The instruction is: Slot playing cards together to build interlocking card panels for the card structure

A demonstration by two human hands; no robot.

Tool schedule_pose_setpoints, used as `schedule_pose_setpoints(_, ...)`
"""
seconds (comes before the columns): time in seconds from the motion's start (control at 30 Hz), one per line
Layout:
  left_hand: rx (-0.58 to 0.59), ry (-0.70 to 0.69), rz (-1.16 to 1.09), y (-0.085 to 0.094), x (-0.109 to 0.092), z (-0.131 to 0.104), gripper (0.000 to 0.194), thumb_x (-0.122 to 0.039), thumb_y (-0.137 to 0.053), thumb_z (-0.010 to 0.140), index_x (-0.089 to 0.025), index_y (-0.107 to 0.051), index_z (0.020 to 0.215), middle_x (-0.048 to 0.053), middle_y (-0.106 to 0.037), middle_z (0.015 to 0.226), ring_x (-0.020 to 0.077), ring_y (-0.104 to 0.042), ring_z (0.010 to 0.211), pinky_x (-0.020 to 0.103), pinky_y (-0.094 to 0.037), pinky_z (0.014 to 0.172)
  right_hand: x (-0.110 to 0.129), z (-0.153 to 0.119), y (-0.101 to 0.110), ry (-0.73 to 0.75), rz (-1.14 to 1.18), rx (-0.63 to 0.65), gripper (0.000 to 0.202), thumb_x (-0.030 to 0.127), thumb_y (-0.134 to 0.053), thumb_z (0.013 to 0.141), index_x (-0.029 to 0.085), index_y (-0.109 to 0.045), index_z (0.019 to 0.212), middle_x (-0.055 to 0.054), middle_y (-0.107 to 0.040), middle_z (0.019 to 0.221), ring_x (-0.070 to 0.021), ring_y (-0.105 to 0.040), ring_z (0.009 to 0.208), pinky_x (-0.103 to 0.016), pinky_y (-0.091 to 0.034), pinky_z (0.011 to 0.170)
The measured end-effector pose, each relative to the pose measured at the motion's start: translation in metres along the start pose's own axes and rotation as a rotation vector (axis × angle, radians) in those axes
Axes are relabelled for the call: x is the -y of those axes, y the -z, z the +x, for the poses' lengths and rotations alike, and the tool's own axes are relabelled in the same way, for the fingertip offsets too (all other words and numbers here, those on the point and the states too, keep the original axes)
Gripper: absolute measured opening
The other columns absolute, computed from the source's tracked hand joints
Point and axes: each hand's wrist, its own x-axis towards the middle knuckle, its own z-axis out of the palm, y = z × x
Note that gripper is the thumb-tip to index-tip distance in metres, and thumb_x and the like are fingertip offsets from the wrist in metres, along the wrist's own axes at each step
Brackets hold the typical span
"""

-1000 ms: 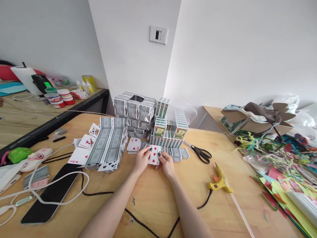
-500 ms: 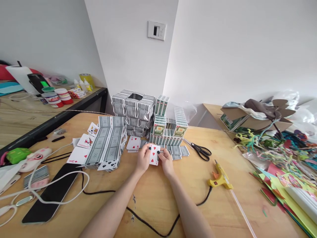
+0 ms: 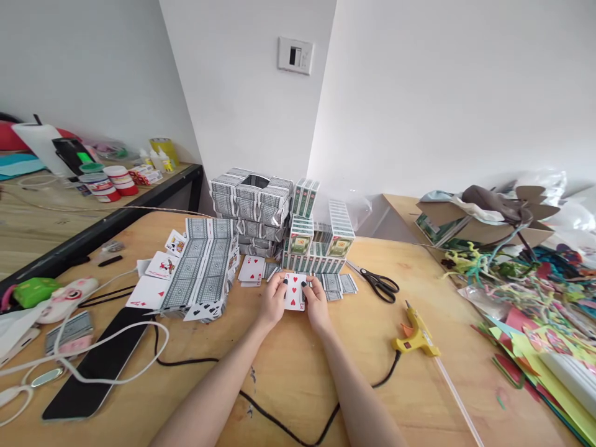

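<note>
Between my two hands is a playing card, a three of hearts (image 3: 295, 293), face up; whether more cards lie under it I cannot tell. My left hand (image 3: 274, 301) grips its left edge, thumb on the face. On the right edge my right hand (image 3: 316, 303) pinches it the same way. Just beyond are loose cards (image 3: 333, 285) lying face down and a two of hearts (image 3: 252, 269). Farther left stands a folded structure of cards (image 3: 198, 267), backs outward. Behind, card-built blocks (image 3: 254, 205) are stacked beside several green card boxes (image 3: 342, 239).
Black-handled scissors (image 3: 379, 285) and a yellow glue gun (image 3: 416, 335) lie to the right, its black cable (image 3: 279, 428) crossing before me. A phone (image 3: 97, 366) and white cable (image 3: 161, 347) occupy the left. Coloured paper and craft scraps (image 3: 526, 347) cover the far right.
Both hands have shifted slightly right with the card, which is now held straighter. The other things on the table stay where they were.
</note>
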Motion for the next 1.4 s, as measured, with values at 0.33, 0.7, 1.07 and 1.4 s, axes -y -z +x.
schedule_pose_setpoints(0.33, -0.009, 0.043, -0.030, 0.000, 0.000, 0.000, 0.017, -0.027, -0.046, 0.070, -0.016, -0.053, 0.082, 0.000, -0.058, 0.069, 0.0126, -0.052, 0.061, 0.021, -0.039, 0.056, 0.005, -0.002, -0.001, 0.050, -0.057, -0.014, 0.015, 0.031, -0.048, 0.071, 0.022, -0.045, 0.083, 0.005, -0.048, 0.059, -0.0101, -0.041, 0.046, -0.021, -0.036, 0.045)
schedule_pose_setpoints(0.7, -0.042, -0.040, 0.080, 0.001, -0.002, -0.001, 0.017, -0.022, -0.044, 0.070, -0.018, -0.057, 0.081, -0.001, -0.057, 0.068, 0.0114, -0.048, 0.058, 0.020, -0.037, 0.053, 0.001, 0.000, 0.002, 0.054, -0.060, -0.020, 0.015, 0.026, -0.045, 0.069, 0.022, -0.047, 0.083, 0.005, -0.045, 0.060, -0.0099, -0.038, 0.047, -0.020, -0.033, 0.044)
schedule_pose_setpoints(1.07, -0.077, -0.134, 0.228, 0.000, -0.006, -0.005, 0.015, -0.019, -0.043, 0.070, -0.020, -0.058, 0.070, -0.001, -0.058, 0.065, 0.0123, -0.049, 0.058, 0.021, -0.034, 0.054, -0.010, 0.007, 0.006, 0.043, -0.027, -0.032, 0.007, 0.024, -0.048, 0.065, 0.021, -0.047, 0.072, 0.006, -0.043, 0.057, -0.0099, -0.038, 0.048, -0.020, -0.032, 0.046)
schedule_pose_setpoints(1.4, 0.023, -0.198, 0.288, 0.010, -0.013, -0.004, 0.017, -0.019, -0.041, 0.071, -0.019, -0.058, 0.066, -0.001, -0.058, 0.065, 0.0129, -0.051, 0.061, 0.021, -0.037, 0.058, -0.003, 0.007, 0.006, -0.191, 0.167, 0.081, 0.020, 0.038, -0.050, 0.069, 0.019, -0.048, 0.074, 0.009, -0.033, 0.044, -0.0062, -0.026, 0.034, -0.018, -0.014, 0.033)
